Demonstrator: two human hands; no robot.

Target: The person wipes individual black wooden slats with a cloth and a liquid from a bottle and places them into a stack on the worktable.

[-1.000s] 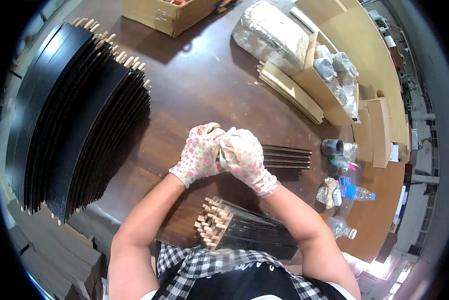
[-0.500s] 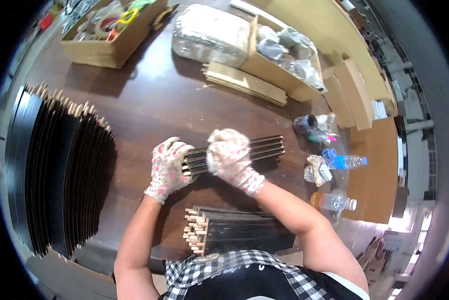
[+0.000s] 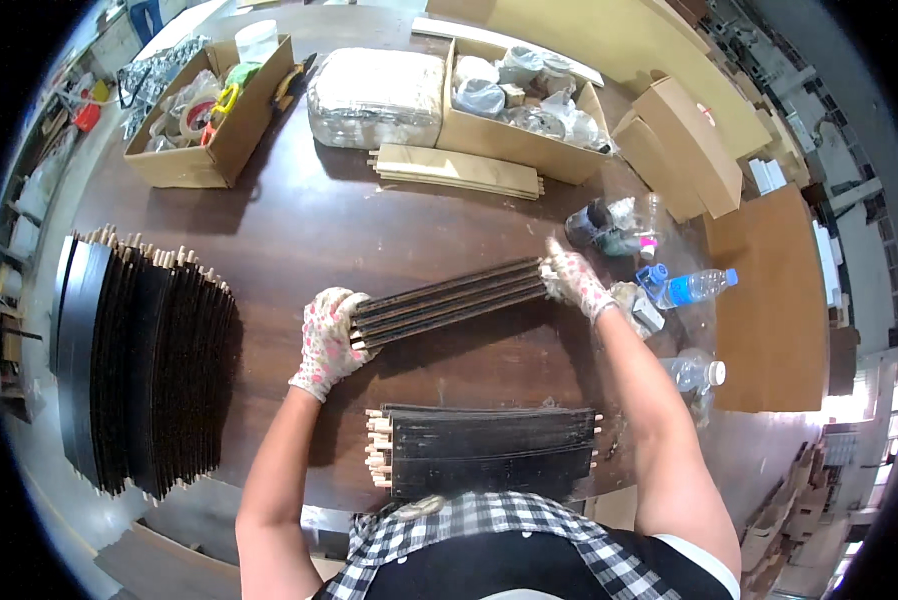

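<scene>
Both hands wear white gloves with a pink pattern. A small bundle of black slats (image 3: 449,302) with pale dowel ends is held between them above the brown table (image 3: 289,240), its right end tilted farther away. My left hand (image 3: 327,342) is closed round the bundle's left end. At the opposite end my right hand (image 3: 575,280) grips the slats, fingers partly hidden. Close to my body lies a stack of black slats (image 3: 489,450) with dowels sticking out at both ends. A bigger row of black slats (image 3: 139,370) stands at the left.
Far left is a cardboard box (image 3: 184,170) with tape rolls. Toward the back are a plastic-wrapped bundle (image 3: 377,98), pale wooden slats (image 3: 459,172) and a box (image 3: 524,145) of wrapped pieces. Plastic bottles (image 3: 694,288) and a crumpled cloth lie beside my right forearm.
My right hand has slid from the bundle's middle out to its right end. My left hand keeps its hold. The view has shifted, showing more of the far table.
</scene>
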